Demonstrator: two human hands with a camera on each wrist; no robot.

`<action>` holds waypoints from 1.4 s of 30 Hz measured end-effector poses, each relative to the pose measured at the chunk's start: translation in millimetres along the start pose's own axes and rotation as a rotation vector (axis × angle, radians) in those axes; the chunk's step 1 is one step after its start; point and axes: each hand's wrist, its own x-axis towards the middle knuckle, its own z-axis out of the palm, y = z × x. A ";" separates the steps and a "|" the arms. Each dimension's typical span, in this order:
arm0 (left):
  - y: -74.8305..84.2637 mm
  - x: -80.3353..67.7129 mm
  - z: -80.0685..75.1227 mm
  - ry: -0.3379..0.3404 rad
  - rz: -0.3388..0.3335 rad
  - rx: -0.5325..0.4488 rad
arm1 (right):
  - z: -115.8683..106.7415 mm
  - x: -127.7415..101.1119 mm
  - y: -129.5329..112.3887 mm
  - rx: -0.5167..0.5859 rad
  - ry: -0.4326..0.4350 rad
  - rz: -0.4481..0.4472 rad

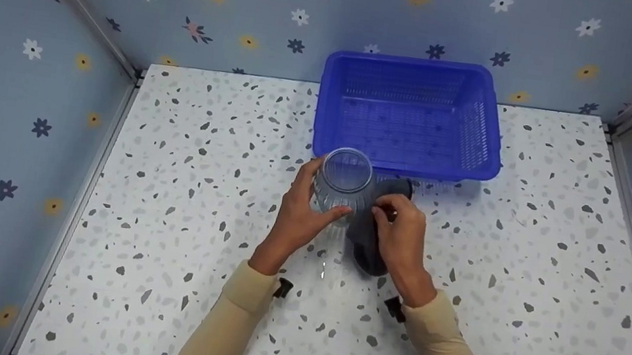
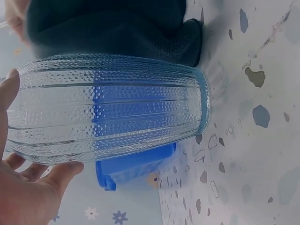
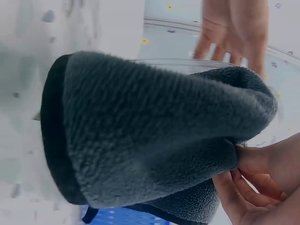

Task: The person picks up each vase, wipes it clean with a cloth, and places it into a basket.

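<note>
Your left hand (image 1: 299, 212) wraps the ribbed glass jar (image 1: 343, 183), holding it upright on the speckled table (image 1: 191, 215), so your right hand (image 1: 403, 241), pinching the grey fleece cloth (image 1: 367, 235), can press it against the jar's side. Behind sits the blue basket (image 1: 410, 113).

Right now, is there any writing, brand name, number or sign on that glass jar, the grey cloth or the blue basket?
None can be read in any view.
Glass jar: only ribbed, dotted texture, no label.
Grey cloth: plain fleece, no tag showing.
Blue basket: plain mesh plastic, no mark.
Wall: flower pattern only, no words.
</note>
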 end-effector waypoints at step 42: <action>-0.2 1.5 -1.5 -0.017 -0.049 -0.015 | -11.4 16.4 -38.6 0.016 0.076 -0.110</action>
